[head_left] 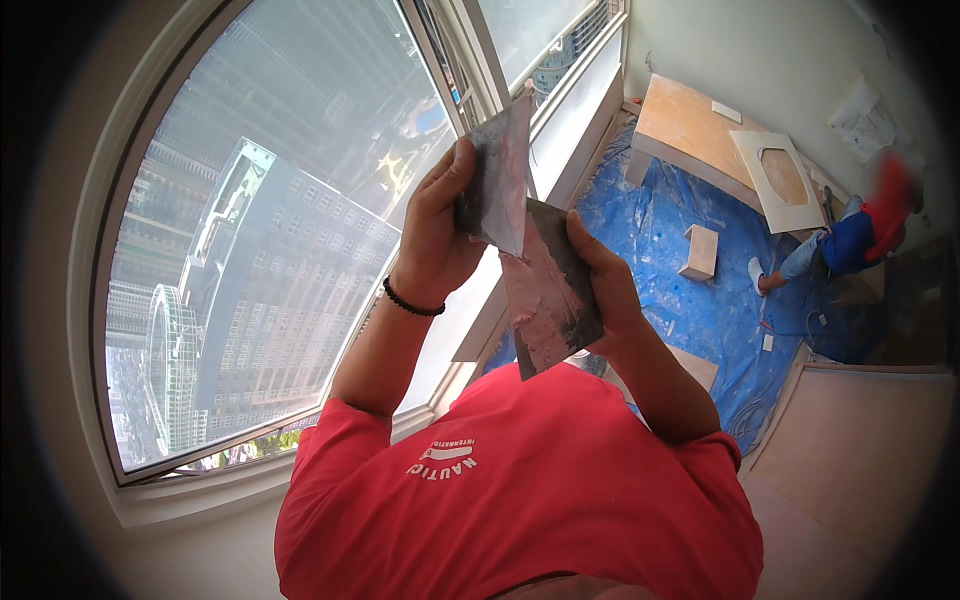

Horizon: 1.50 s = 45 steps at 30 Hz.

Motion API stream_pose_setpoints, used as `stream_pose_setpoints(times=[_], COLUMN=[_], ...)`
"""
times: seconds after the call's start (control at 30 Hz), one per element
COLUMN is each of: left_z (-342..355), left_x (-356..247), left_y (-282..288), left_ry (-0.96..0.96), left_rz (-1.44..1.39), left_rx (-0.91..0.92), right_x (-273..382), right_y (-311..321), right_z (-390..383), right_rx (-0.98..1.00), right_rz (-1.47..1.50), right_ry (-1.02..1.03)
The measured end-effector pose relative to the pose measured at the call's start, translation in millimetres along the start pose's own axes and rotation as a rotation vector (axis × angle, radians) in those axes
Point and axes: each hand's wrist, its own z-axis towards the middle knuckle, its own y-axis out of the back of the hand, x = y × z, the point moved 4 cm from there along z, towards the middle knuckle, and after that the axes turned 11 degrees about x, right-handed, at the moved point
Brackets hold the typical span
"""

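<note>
My left hand, with a dark bead bracelet at its wrist, grips a metal putty blade held up in front of the window, its face grey with a pale pink smear. My right hand grips a second, darker blade just below and right of the first, heavily coated with pink paste. The two blades overlap in the middle of the view, the upper one's lower edge against the pasted one.
A large window fills the left. Right of it, blue sheeting covers the floor, with a small wooden block, a wooden bench and a cut-out board. A co-worker is near the right wall.
</note>
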Motion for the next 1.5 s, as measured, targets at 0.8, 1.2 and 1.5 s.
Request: stream_pose_setpoints(times=[0.8, 1.2, 1.5], left_z=[-48.0, -71.9, -61.9], left_x=[23.1, 23.2, -1.5], left_y=[-18.8, -77.3, -27.4], left_ry=[-0.207, -1.015, -0.719], left_rz=[0.378, 1.65, 1.849], left_rx=[-0.409, 0.582, 0.416], right_x=[27.6, 18.6, 40.7], right_y=[-27.0, -7.4, -1.4], right_z=[-35.3, -24.1, -36.9], right_rx=[-0.305, 0.278, 0.162], right_rz=[-1.309, 0.028, -0.052], right_ry=[0.487, 0.315, 0.449])
